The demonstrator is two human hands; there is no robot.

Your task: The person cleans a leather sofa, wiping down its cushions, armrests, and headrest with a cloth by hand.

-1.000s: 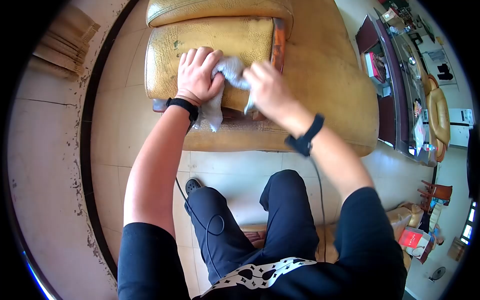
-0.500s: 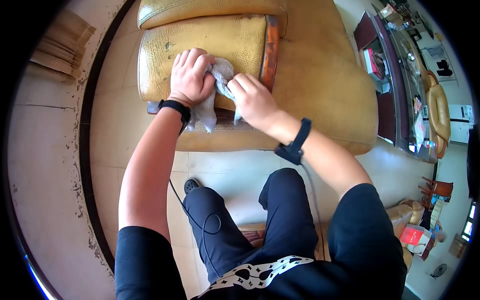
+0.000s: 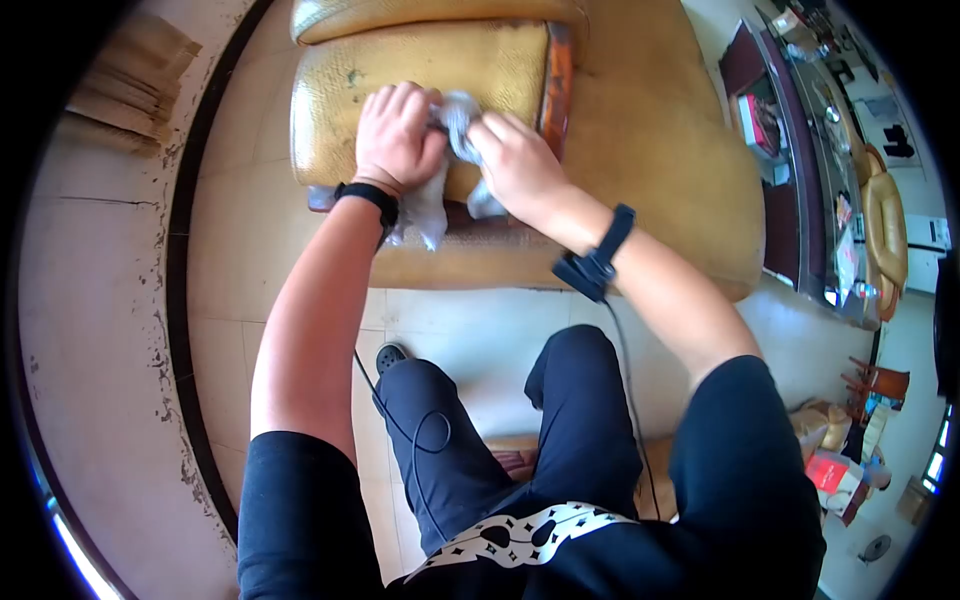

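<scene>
A crumpled grey-white cloth [image 3: 459, 112] is gripped between my two hands over the tan leather armrest [image 3: 420, 60] of a sofa. My left hand [image 3: 399, 135] has its fingers curled round one side of the cloth, knuckles up. On the other side, my right hand [image 3: 517, 163] is closed on the cloth, its fingers partly hidden. Loose cloth ends hang below both hands, over the front edge of the armrest. The middle of the cloth looks twisted or bunched. Dark marks show on the leather left of my hands.
Right of the armrest, past its wooden trim [image 3: 556, 90], lies the wide sofa seat [image 3: 660, 150]. A dark cabinet [image 3: 785, 150] holding various items stands farther right. Thin cables [image 3: 622, 370] run from my wristbands. Peeling wall [image 3: 95, 300] is at the left.
The whole view has shifted slightly, with the sofa a little higher and farther right. Both hands keep their hold on the cloth, and its bunched middle has changed shape.
</scene>
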